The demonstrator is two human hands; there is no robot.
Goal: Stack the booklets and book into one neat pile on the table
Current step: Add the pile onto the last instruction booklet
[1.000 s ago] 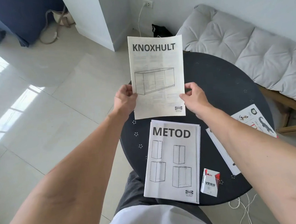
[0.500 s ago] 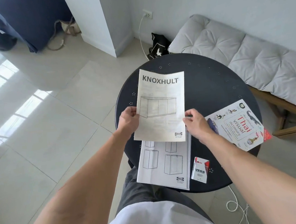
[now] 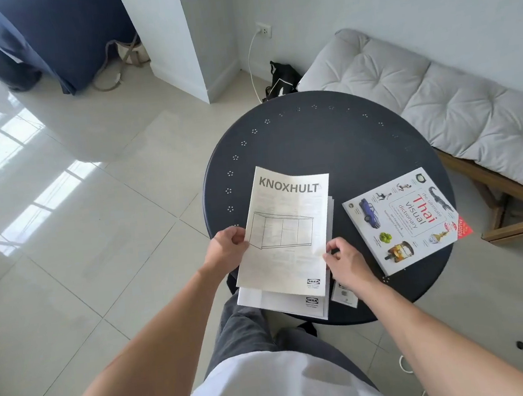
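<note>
The white KNOXHULT booklet [image 3: 284, 231] lies almost flat over the METOD booklet [image 3: 284, 302], which shows only as a strip along its near and right edges. My left hand [image 3: 225, 250] pinches the KNOXHULT booklet's left edge. My right hand [image 3: 346, 261] pinches its lower right edge. Both booklets rest at the near left of the round dark table [image 3: 328, 139]. A Thai visual dictionary book [image 3: 406, 219] lies flat to the right, apart from the booklets.
A small white carton [image 3: 344, 295] sits by my right wrist at the table's near edge, partly hidden. A grey cushioned bench [image 3: 436, 89] runs behind and right of the table. A black bag [image 3: 280, 81] and a cable lie on the tiled floor.
Both hands have lowered the KNOXHULT booklet from upright in the air down onto the METOD booklet, covering it almost fully. The dictionary has come into full view.
</note>
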